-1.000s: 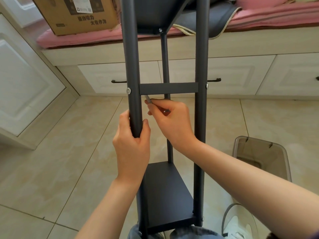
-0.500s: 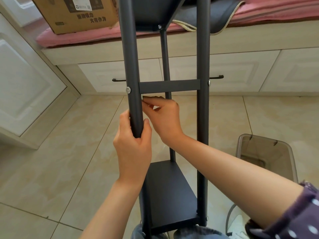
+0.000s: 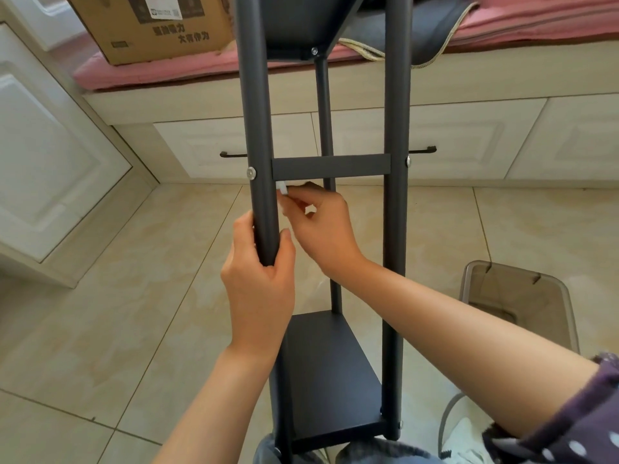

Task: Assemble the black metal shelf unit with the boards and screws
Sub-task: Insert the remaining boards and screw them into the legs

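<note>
Head view. The black metal shelf unit stands upright on the tiled floor, just before the person. The left hand has its fingers wrapped around the left front post. The right hand pinches a small pale piece, too small to identify, against that post just below the crossbar. A screw head sits beside the crossbar's left end. Far left, a cardboard box bears printed Chinese characters and a white label, not legible. Near right stands a translucent bin.
</note>
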Available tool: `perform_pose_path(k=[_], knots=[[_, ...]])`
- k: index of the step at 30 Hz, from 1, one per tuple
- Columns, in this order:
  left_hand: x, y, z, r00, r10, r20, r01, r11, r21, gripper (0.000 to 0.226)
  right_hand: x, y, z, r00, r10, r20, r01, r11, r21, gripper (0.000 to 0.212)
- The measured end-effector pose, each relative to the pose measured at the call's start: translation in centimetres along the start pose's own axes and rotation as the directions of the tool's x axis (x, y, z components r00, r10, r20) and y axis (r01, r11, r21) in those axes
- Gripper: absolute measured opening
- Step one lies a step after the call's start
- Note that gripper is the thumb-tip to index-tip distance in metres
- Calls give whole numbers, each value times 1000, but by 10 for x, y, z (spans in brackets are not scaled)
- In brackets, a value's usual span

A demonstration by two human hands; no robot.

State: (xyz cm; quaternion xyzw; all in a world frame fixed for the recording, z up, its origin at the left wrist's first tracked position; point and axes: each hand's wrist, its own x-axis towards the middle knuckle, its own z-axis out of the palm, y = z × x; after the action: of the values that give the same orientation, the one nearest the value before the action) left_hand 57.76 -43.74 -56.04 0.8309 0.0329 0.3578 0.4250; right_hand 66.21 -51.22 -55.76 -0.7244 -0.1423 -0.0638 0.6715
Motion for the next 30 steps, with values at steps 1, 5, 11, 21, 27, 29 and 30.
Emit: perform_pose_path(k=[1, 5, 11, 21, 27, 29, 30], knots=[[0, 0, 0, 1000, -3, -1, 3, 1000, 3, 20, -3, 1, -6, 1000, 0, 22, 1, 999, -35, 17], [0, 3, 0, 1000, -13, 5, 13, 1000, -12, 22, -16, 1, -27, 997, 45, 58, -42, 998, -46, 20], [-2, 6, 0, 1000, -24, 4, 24, 1000, -9, 24, -20, -9, -41, 995, -14, 96, 26, 992, -124, 20], [-1, 7, 1, 1000, 3, 11, -3, 1000, 0, 25, -10, -18, -35, 994, -103, 42, 108, 982, -155, 19], [-2, 5, 2, 1000, -1, 5, 1, 1000, -1, 24, -14, -17, -28, 991, -134, 11, 134, 977, -168, 17], [-2, 5, 2, 1000, -4, 7, 4, 1000, -8, 24, -14, -17, -26, 988, -152, 6, 150, 972, -181, 16], [-2, 5, 1, 1000, -4, 7, 4, 1000, -9, 24, -14, -17, -26, 987, -158, 5, 156, 970, -187, 16]])
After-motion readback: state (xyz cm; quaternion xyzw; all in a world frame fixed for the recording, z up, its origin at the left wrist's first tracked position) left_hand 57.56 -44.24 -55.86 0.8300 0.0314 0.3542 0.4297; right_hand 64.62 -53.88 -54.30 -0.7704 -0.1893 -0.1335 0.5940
